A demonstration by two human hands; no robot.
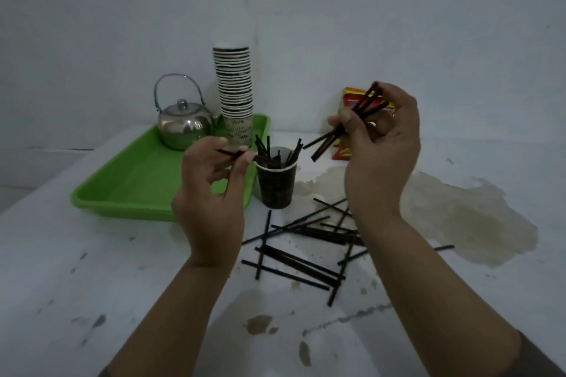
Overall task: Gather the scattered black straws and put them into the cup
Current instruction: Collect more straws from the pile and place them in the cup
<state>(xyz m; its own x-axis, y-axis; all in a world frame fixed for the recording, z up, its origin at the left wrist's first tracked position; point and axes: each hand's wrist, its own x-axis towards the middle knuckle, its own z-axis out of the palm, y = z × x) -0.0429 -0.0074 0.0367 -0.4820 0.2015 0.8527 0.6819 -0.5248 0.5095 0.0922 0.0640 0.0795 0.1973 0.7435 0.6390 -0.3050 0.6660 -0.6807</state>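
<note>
A dark paper cup (275,185) stands on the white table with several black straws sticking out of it. My left hand (211,190) hovers just left of the cup's rim and pinches one black straw (228,152) between thumb and fingers. My right hand (381,147) is raised to the right of the cup and grips a small bundle of black straws (344,125), tilted down toward the cup. Several more loose black straws (301,254) lie crossed on the table in front of the cup, between my forearms.
A green tray (134,184) left of the cup holds a steel kettle (183,125) and a tall stack of paper cups (235,92). A red and yellow packet (347,150) stands behind my right hand. The white table (92,269) is stained; a wall rises close behind.
</note>
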